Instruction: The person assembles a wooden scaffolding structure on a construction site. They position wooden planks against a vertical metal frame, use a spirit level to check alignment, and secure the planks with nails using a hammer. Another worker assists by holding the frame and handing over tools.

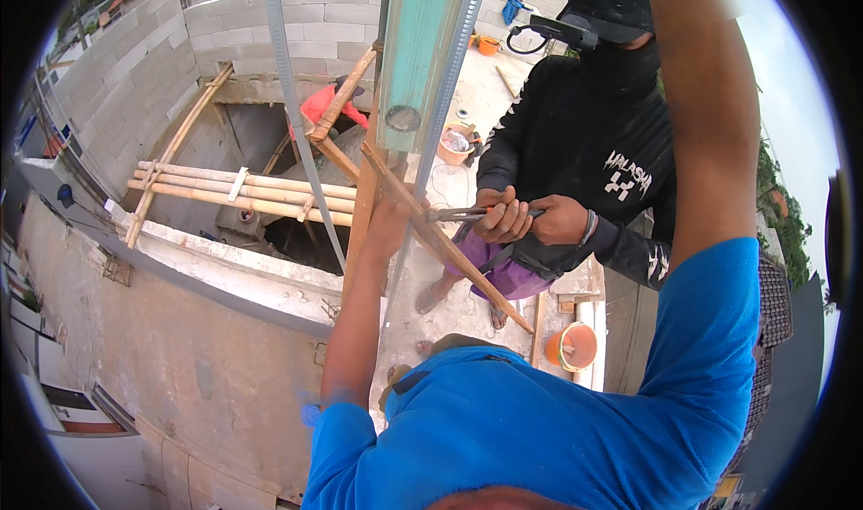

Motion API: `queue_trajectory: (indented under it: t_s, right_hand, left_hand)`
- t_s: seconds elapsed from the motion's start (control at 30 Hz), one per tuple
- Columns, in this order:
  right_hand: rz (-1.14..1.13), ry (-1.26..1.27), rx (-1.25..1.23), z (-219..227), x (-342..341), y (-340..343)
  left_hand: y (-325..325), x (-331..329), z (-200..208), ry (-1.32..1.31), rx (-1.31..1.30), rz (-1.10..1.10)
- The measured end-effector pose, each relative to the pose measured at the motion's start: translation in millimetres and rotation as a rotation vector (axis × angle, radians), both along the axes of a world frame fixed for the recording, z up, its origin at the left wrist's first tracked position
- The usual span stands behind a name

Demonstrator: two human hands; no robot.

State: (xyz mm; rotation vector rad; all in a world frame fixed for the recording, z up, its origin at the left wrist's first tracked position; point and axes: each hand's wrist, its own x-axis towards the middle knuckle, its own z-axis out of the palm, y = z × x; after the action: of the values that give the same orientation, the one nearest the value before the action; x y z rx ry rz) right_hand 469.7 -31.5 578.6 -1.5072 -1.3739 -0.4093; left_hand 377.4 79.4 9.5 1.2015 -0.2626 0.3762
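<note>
My left hand (393, 219) is raised to an upright wooden post (360, 218), where a slanting wooden strip (458, 258) crosses it. It looks closed there, but the strip and post partly hide the fingers, so what it grips is unclear. Above it stands a tall green panel (420, 51) with a perforated metal edge strip (467, 33). My right arm (710, 114) reaches up past the top edge; its hand is out of view. Facing me, a co-worker in black (593, 141) holds long-handled pincers (463, 214) with both hands, their jaws close to the slanting strip.
Bamboo poles (247, 191) span an opening at the left, below a block wall (306, 20). Another person in red (319, 105) bends there. An orange bucket (573, 345) stands at the lower right, and another bucket (454, 146) farther back. A metal upright (301, 114) rises left of the panel.
</note>
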Motion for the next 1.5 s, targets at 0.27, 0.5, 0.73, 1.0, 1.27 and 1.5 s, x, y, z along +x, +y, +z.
queue_trajectory:
  t_s: [0.27, 0.5, 0.73, 1.0, 1.27, 1.5]
  right_hand:
    - [0.036, 0.020, 0.057, 53.3, -7.9, 10.4]
    - [0.004, 0.115, 0.035, 57.3, -16.6, 5.6]
    - [-0.007, 0.168, 0.021, 59.3, -11.8, 6.7]
    - [0.018, 0.161, 0.043, 59.5, -6.7, 10.1]
    - [-0.002, 0.157, 0.015, 62.3, -5.8, 11.3]
    - [-0.009, 0.167, 0.028, 60.2, -7.7, 9.9]
  left_hand:
    - [-1.3, -11.6, -12.5, -0.059, -0.128, 0.083]
    - [-2.1, -3.1, -14.2, -0.037, -0.074, 0.062]
    - [-6.0, -7.6, -6.5, -0.008, -0.066, 0.108]
    - [2.7, 7.0, -24.9, -0.028, -0.041, 0.084]
    - [6.7, 9.5, -31.7, -0.068, -0.047, 0.053]
    - [-2.2, 0.3, -17.9, -0.031, -0.083, 0.077]
